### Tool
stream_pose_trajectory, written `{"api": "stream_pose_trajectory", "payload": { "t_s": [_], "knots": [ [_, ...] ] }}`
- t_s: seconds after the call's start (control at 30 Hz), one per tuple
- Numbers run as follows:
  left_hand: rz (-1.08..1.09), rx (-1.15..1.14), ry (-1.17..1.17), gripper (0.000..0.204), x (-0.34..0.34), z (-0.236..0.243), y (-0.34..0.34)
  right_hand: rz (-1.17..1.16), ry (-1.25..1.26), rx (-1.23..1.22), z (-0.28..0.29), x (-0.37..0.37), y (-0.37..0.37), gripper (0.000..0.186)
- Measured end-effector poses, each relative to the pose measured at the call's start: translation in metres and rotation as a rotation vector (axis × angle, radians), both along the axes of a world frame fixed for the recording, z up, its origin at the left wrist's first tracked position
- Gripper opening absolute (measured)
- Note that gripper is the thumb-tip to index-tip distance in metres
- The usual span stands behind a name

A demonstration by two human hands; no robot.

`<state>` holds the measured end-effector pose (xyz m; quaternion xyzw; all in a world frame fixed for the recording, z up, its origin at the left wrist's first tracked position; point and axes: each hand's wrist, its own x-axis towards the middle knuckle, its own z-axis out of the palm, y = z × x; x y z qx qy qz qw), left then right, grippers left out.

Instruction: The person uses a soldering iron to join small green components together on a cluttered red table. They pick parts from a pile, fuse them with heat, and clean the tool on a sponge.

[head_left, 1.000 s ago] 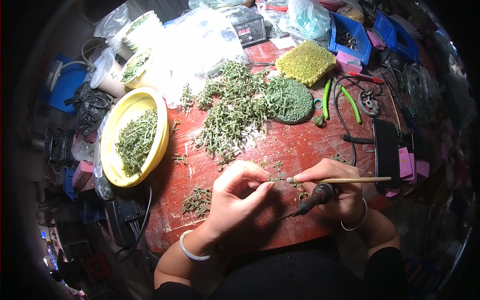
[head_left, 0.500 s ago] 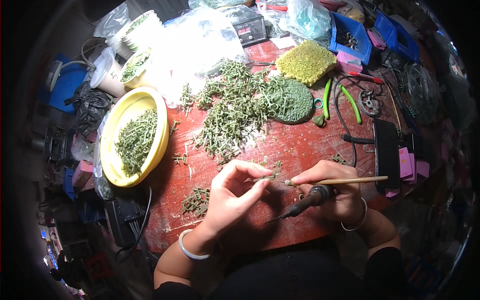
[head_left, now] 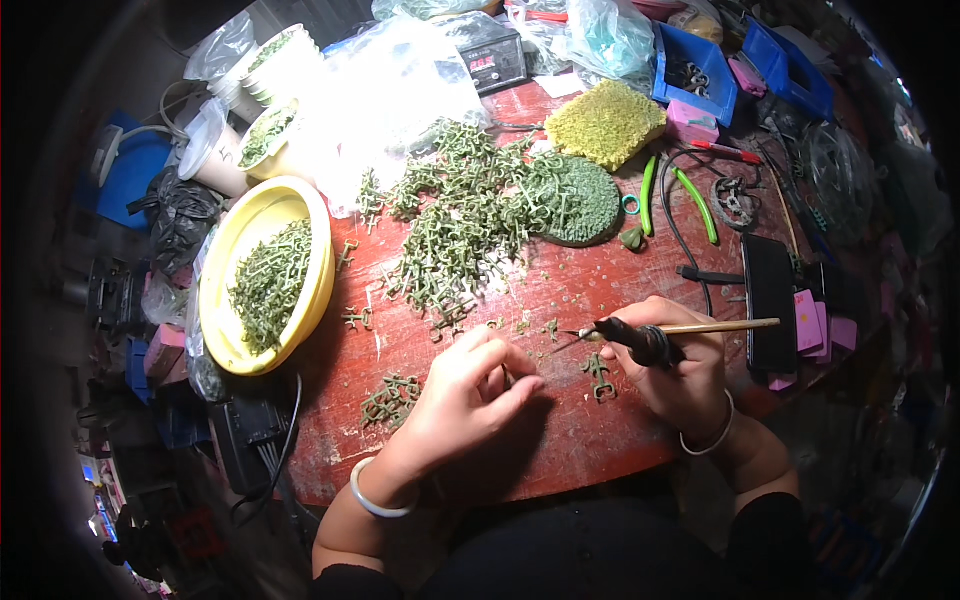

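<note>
Left hand (head_left: 465,390) is curled; whether anything is pinched cannot be told. Pointed tool (head_left: 655,347) and wooden stick (head_left: 740,325) are gripped in right hand (head_left: 692,388); tip best kept clear of left hand. Green piece (head_left: 600,387) is seen between hands, green pile (head_left: 450,255) beyond.

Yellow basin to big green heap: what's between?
Head view: a few loose green pieces lie on the red tabletop between basin and heap.
</note>
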<state>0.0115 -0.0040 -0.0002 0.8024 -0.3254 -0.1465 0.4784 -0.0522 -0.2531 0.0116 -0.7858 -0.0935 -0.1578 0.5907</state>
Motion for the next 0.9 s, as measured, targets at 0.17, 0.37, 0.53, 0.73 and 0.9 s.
{"api": "stream_pose_trajectory", "payload": {
  "t_s": [0.17,0.37,0.53,0.73,0.9],
  "knots": [
    [0.162,-0.056,-0.072,0.012,-0.002,-0.008,-0.016,-0.007,-0.009,-0.014,0.004,0.003,0.002,0.023],
    [0.127,0.036,-0.203,0.018,-0.002,-0.011,-0.033,-0.014,-0.072,-0.067,-0.005,0.007,-0.002,0.018],
    [0.157,0.162,-0.447,0.015,0.004,-0.014,-0.045,-0.051,-0.129,-0.070,-0.007,0.011,-0.003,0.015],
    [0.190,-0.166,0.250,0.004,0.003,0.002,-0.022,-0.076,-0.076,-0.038,-0.008,0.008,-0.008,0.016],
    [0.294,-0.449,0.780,0.011,0.002,0.007,-0.001,-0.013,-0.130,-0.047,-0.008,0.009,-0.007,0.017]
  ]
}}
